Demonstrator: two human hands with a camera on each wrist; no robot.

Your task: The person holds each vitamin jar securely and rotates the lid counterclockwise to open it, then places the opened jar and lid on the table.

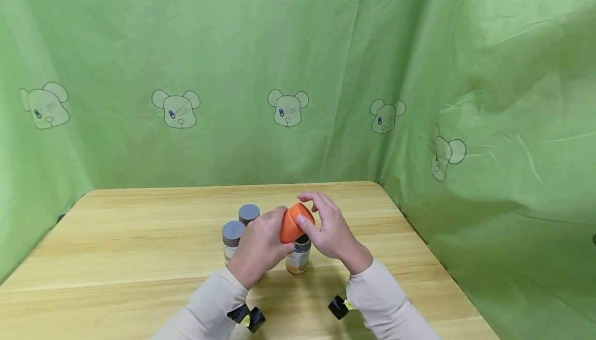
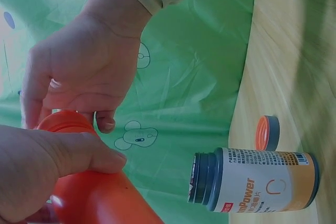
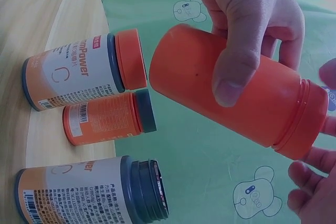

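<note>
My left hand [image 1: 262,241] grips an orange bottle [image 3: 181,69], tilted above the table. At its orange cap [image 3: 306,124], the thumb and fingers of my right hand [image 1: 332,232] close around the sides. Just below and behind stands a white-labelled bottle [image 2: 262,179] with its dark threaded neck uncovered. Beyond that one a loose cap [image 2: 268,133], grey outside and orange inside, lies on the table with its hollow side up. In the right wrist view, an orange-capped bottle [image 3: 76,72] with a white label stands beside an orange bottle with a dark cap [image 3: 102,119].
Two grey-topped bottles show left of my left hand in the head view, one in front [image 1: 232,234] and one farther back [image 1: 249,212]. The wooden table [image 1: 139,236] ends at a green curtain [image 1: 223,148] behind and on the right.
</note>
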